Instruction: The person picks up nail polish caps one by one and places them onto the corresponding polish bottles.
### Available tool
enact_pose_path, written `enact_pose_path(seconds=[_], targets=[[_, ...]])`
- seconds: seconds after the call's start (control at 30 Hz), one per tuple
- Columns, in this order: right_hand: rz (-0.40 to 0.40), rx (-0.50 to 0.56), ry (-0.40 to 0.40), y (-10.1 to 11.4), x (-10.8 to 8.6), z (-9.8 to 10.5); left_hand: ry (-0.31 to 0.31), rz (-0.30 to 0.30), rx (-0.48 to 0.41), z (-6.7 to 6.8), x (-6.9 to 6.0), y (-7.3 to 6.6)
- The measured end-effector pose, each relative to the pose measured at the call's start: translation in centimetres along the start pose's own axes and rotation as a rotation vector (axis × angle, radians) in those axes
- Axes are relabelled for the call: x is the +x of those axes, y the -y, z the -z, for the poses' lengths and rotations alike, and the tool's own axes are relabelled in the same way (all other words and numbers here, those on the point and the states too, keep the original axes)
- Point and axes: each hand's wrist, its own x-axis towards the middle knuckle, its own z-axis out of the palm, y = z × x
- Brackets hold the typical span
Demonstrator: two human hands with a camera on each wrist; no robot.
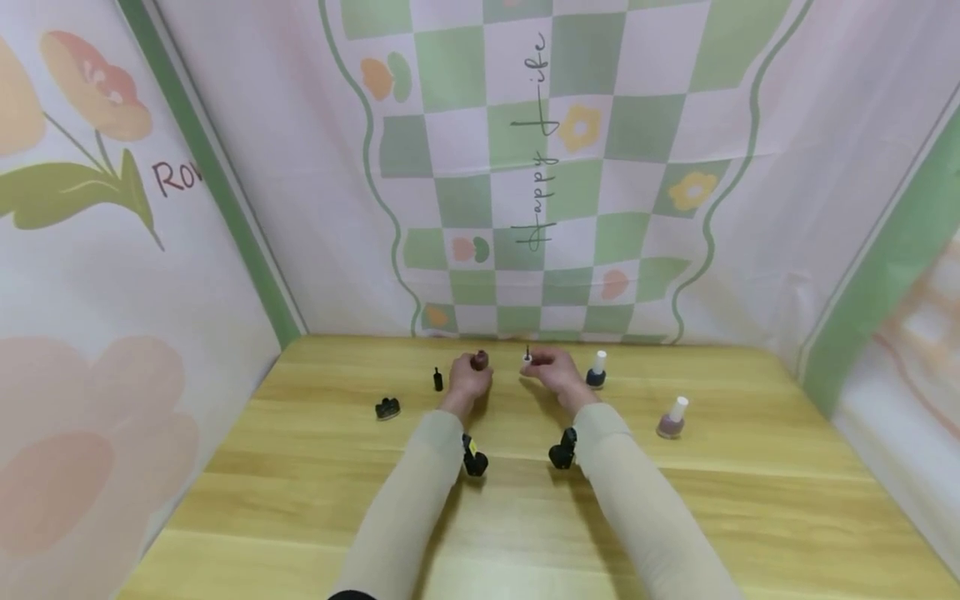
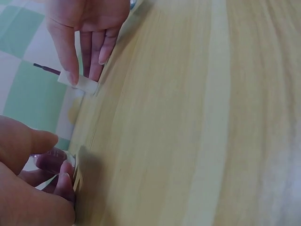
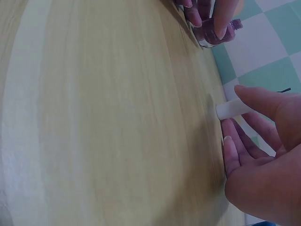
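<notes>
My left hand (image 1: 470,377) holds a dark plum nail polish bottle (image 2: 51,160) between thumb and fingers. Its bare threaded neck shows in the right wrist view, where the bottle (image 3: 214,33) is low at the tabletop. To the right of it, my right hand (image 1: 553,369) pinches a white nail polish cap (image 3: 231,109) between thumb and fingers. The cap's dark brush (image 2: 46,68) points upward, and its flat end is at the table surface. Cap and bottle are apart.
Left of my left hand a black brush cap (image 1: 438,381) stands brush up, near a small black glossy object (image 1: 387,409). Right of my right hand stand a navy nail polish bottle (image 1: 596,377) and a mauve one (image 1: 671,426), both white-capped. A patterned curtain (image 1: 517,283) hangs behind the table.
</notes>
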Motion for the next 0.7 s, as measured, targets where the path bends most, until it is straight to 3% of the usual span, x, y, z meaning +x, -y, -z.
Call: enact_pose_path(seconds=[0.7], targets=[[0.003,-0.023,-0.086,-0.32,0.07,-0.54,-0.081,0.054,-0.012,-0.38,0.30,0.11]])
